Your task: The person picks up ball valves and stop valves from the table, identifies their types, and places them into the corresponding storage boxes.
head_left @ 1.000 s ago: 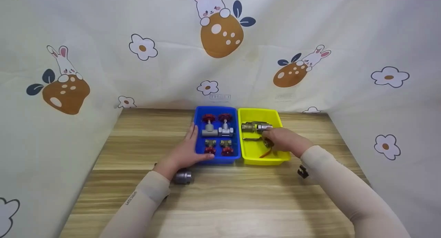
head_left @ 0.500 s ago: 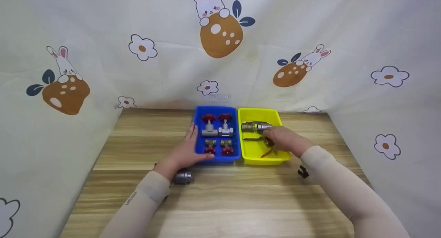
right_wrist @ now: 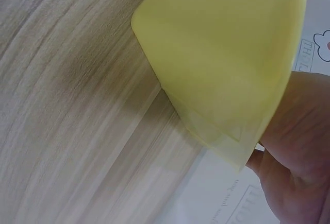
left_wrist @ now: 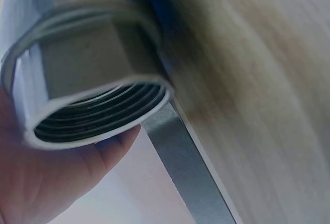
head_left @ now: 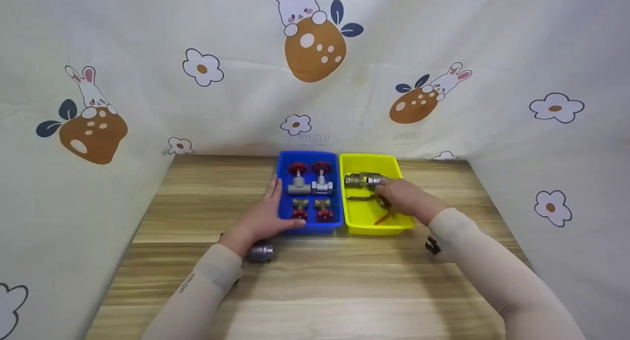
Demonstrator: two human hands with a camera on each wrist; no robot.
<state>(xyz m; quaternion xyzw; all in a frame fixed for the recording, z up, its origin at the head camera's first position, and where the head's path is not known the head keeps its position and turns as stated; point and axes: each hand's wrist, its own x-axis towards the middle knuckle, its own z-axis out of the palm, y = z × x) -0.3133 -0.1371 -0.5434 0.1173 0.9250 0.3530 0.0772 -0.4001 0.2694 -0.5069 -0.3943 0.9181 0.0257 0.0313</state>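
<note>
My left hand lies against the left side of a blue bin, fingers straight along the outer wall and thumb over the front rim. Inside that bin, several valves with red handwheels stand in two rows. My right hand reaches over the side of a yellow bin and pinches a small brass ball valve with a red lever; the fingers partly hide it. Behind it lie a brass valve and a silver valve. In the right wrist view the yellow wall hides the fingertips.
A thick silver threaded fitting lies on the wooden table under my left wrist; its hex end looms in the left wrist view. A small black piece shows beside my right wrist. A printed cloth encloses the back and sides.
The red lever's free end has swung slightly to the right under my right hand. My left hand and both bins keep their places.
</note>
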